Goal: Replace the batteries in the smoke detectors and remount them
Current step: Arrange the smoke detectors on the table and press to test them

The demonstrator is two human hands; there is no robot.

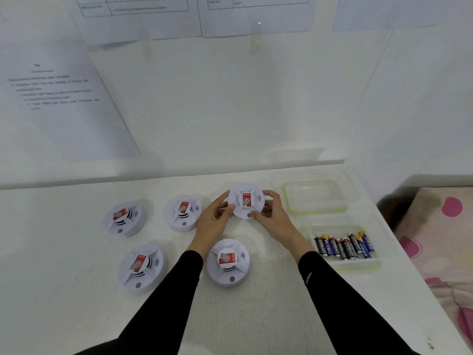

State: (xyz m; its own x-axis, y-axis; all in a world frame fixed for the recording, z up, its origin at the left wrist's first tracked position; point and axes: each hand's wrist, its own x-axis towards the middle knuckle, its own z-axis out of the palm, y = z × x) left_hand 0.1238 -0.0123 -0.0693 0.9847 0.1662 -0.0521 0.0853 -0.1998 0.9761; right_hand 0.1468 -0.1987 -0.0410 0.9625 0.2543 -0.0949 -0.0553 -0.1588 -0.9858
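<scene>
Several round white smoke detectors with red labels are on the white table [64,303]. I hold one smoke detector [246,200] with both hands at the back middle, face up. My left hand [213,221] grips its left rim and my right hand [272,213] grips its right rim. Another detector [227,262] sits just in front, between my forearms. Others lie to the left: a far one [182,211], a far-left one [124,218] and a near-left one [140,267]. A clear tray [358,262] at the right holds several batteries [343,245].
An empty clear plastic container [302,201] stands behind the battery tray. Printed sheets [56,98] hang on the white wall behind the table. A pink patterned cloth [440,239] lies beyond the table's right edge.
</scene>
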